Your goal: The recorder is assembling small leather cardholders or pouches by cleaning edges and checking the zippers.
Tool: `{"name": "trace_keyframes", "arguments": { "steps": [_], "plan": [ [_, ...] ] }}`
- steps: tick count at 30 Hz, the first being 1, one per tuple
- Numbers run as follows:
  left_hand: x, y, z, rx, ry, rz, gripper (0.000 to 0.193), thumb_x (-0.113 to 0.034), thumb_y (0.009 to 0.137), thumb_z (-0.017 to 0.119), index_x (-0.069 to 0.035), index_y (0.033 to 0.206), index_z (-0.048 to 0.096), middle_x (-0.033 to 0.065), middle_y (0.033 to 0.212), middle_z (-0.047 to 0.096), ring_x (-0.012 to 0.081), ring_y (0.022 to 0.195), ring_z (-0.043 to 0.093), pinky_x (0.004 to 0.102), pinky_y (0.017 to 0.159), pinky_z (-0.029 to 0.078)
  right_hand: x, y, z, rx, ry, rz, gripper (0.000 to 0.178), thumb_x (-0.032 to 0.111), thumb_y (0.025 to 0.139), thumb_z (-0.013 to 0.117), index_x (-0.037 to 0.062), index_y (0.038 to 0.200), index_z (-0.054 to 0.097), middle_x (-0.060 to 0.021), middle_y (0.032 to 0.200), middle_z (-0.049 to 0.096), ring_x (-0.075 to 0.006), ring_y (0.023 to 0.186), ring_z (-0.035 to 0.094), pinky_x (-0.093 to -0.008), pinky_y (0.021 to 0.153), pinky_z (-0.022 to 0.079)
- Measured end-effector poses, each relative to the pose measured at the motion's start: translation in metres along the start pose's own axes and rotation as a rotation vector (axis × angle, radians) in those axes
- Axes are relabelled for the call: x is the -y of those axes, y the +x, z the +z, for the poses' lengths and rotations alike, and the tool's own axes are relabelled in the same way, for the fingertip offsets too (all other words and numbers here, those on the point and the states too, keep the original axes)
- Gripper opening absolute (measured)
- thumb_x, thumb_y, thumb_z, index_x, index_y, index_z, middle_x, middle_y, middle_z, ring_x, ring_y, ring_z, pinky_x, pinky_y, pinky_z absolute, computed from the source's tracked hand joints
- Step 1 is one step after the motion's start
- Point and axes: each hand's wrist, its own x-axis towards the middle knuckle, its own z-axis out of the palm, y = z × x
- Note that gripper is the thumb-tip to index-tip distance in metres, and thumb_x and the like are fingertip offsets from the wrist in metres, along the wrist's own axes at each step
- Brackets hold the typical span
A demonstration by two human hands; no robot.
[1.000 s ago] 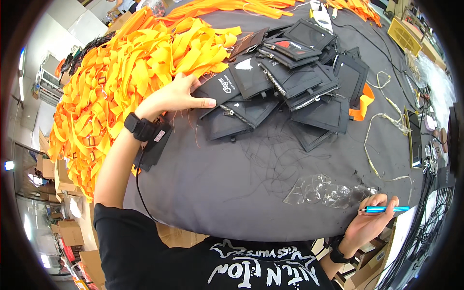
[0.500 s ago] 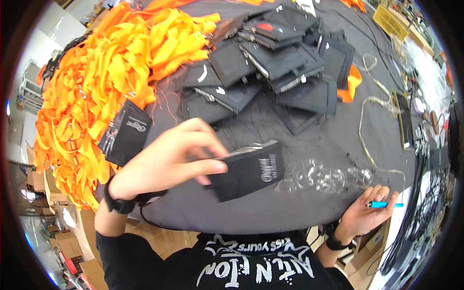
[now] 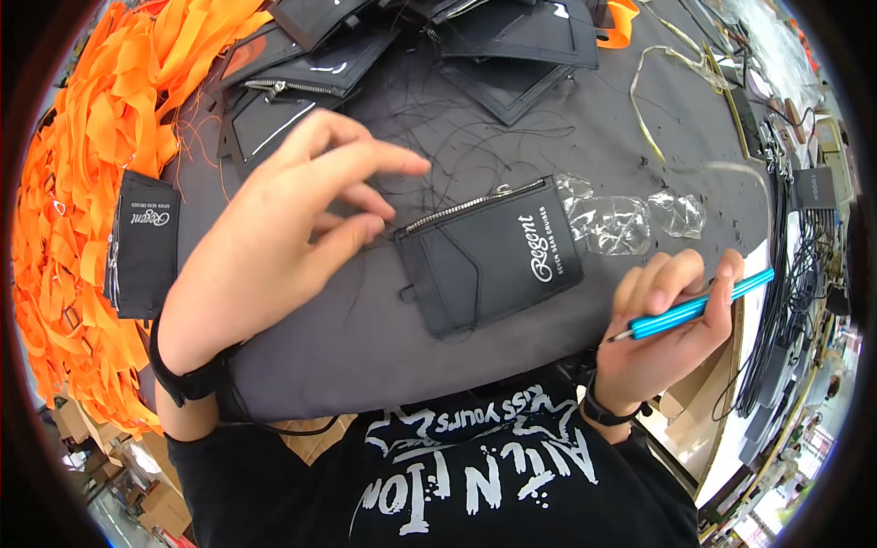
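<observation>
A black zippered pouch with white lettering lies flat on the dark grey cloth in front of me, its zip along the far edge. Just left of it hovers my left hand, fingers apart and holding nothing. To the pouch's right, my right hand grips a blue pen-like tool with a thin pointed tip aimed left. Crumpled clear plastic lies beside the pouch's right edge. Another stack of black pouches rests on the left, next to the orange straps.
A big heap of orange straps covers the left side. Black pouches pile up at the far side, with loose dark threads before them. A yellowish cord and bundled black cables run along the right.
My left hand has let go of the black pouch, which now lies on the cloth. The right hand with the blue tool has come closer to it, and the view has shifted nearer the table.
</observation>
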Motion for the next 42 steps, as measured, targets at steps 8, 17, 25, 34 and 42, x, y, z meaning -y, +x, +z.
{"name": "trace_keyframes", "arguments": {
  "steps": [8, 17, 25, 34, 42],
  "plan": [
    [0.010, 0.000, 0.004, 0.063, 0.325, 0.274, 0.053, -0.006, 0.062, 0.074, -0.009, 0.113, 0.061, 0.0060, 0.088, 0.043, 0.0193, 0.077, 0.048, 0.0288, 0.068, 0.043, -0.020, -0.018, 0.026, 0.209, -0.036, 0.003, 0.021, 0.026, 0.098, 0.021, 0.0123, 0.106, 0.035, -0.0077, 0.058, 0.046, -0.0111, 0.036, 0.031, -0.0235, 0.029, 0.026],
    [0.006, 0.006, 0.019, 0.032, 0.369, 0.347, 0.025, -0.003, 0.064, 0.072, -0.005, 0.085, 0.060, 0.0059, 0.083, 0.043, 0.0184, 0.068, 0.049, 0.0294, 0.060, 0.042, -0.029, -0.008, 0.023, 0.301, -0.063, 0.164, 0.022, 0.031, 0.100, 0.021, 0.0157, 0.109, 0.033, -0.0126, 0.063, 0.051, -0.0152, 0.040, 0.039, -0.0267, 0.035, 0.034],
    [0.021, 0.007, 0.005, -0.021, 0.275, 0.222, 0.017, 0.001, 0.063, 0.071, -0.002, 0.075, 0.059, 0.0033, 0.079, 0.041, 0.0113, 0.058, 0.041, 0.0238, 0.050, 0.032, -0.031, -0.007, 0.031, 0.307, -0.355, 0.170, 0.023, 0.032, 0.100, 0.025, 0.0126, 0.112, 0.028, -0.0229, 0.078, 0.056, -0.0265, 0.054, 0.057, -0.0347, 0.051, 0.053],
    [0.020, 0.001, -0.002, 0.058, 0.227, 0.036, 0.016, -0.002, 0.064, 0.071, -0.002, 0.070, 0.057, 0.0011, 0.071, 0.042, 0.0079, 0.055, 0.037, 0.0215, 0.049, 0.027, -0.040, -0.010, 0.041, 0.423, -0.570, 0.001, 0.028, 0.030, 0.099, 0.033, 0.0027, 0.102, 0.024, -0.0328, 0.082, 0.056, -0.0300, 0.057, 0.059, -0.0374, 0.061, 0.055],
    [0.017, -0.006, 0.003, 0.079, 0.229, -0.011, 0.018, -0.011, 0.066, 0.071, -0.003, 0.070, 0.055, 0.0013, 0.069, 0.042, 0.0088, 0.054, 0.037, 0.0219, 0.048, 0.028, -0.040, -0.010, 0.037, 0.501, -0.703, 0.008, 0.031, 0.032, 0.099, 0.032, 0.0035, 0.104, 0.023, -0.0312, 0.085, 0.057, -0.0279, 0.059, 0.061, -0.0350, 0.062, 0.056]
  ]
}}
